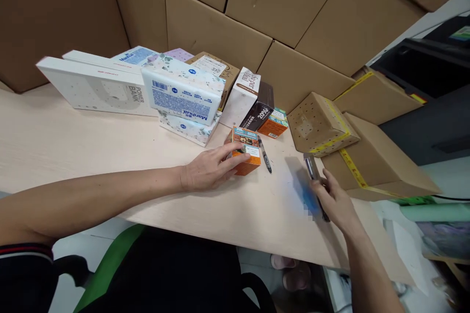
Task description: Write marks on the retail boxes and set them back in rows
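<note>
My left hand reaches across the pale wooden table and grips a small orange box with thumb and fingers. A black pen lies just right of that box. My right hand is near the table's right edge, closed on a flat dark device with a blue face, which is smeared by motion.
White boxes, tissue packs and small cartons stand in a row behind the orange box. Cardboard boxes with yellow tape sit at the right. Brown cartons wall off the back. A green chair is below.
</note>
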### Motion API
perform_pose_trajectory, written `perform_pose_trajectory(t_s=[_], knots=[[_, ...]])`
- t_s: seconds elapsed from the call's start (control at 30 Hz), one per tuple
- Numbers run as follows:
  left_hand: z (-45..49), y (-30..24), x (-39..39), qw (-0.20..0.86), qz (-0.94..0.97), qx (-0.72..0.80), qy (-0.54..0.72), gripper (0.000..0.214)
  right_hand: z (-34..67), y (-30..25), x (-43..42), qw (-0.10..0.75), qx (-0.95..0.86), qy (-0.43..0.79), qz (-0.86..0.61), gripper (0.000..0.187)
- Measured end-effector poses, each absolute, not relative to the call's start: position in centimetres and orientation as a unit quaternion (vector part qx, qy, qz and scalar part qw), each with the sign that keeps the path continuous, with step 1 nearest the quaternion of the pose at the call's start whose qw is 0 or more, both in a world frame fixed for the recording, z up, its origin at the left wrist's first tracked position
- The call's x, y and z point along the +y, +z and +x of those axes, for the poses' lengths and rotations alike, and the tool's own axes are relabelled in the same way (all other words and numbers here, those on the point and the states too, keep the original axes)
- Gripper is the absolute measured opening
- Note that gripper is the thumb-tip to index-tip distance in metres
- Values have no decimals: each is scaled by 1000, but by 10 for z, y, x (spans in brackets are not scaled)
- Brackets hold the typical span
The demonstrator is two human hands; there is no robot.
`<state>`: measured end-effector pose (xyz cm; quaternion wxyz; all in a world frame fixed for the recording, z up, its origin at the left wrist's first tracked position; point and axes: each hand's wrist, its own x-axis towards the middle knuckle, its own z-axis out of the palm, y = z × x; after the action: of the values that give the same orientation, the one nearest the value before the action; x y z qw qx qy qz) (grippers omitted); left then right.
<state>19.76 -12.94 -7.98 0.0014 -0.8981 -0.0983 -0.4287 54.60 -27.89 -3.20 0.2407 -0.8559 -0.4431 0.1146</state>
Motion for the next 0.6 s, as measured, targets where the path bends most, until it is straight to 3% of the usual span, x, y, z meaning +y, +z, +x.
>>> perform_pose_trajectory(t_s=[0.13,0.33,0.43,0.6], knots=[[197,-79,-129,-6,-897,-97,-432,43,573,-54,-294,65,-468,41,-880,106],[197,-78,-128,-3,-895,-85,-438,44,581,-62,-299,15,-501,30,-865,93],[197,-78,-128,-2,-898,-86,-432,51,548,-46,-288,35,-548,4,-836,88],[196,-73,-130,-29,-901,-27,-431,57,448,-13,-253,184,-661,94,-721,85]])
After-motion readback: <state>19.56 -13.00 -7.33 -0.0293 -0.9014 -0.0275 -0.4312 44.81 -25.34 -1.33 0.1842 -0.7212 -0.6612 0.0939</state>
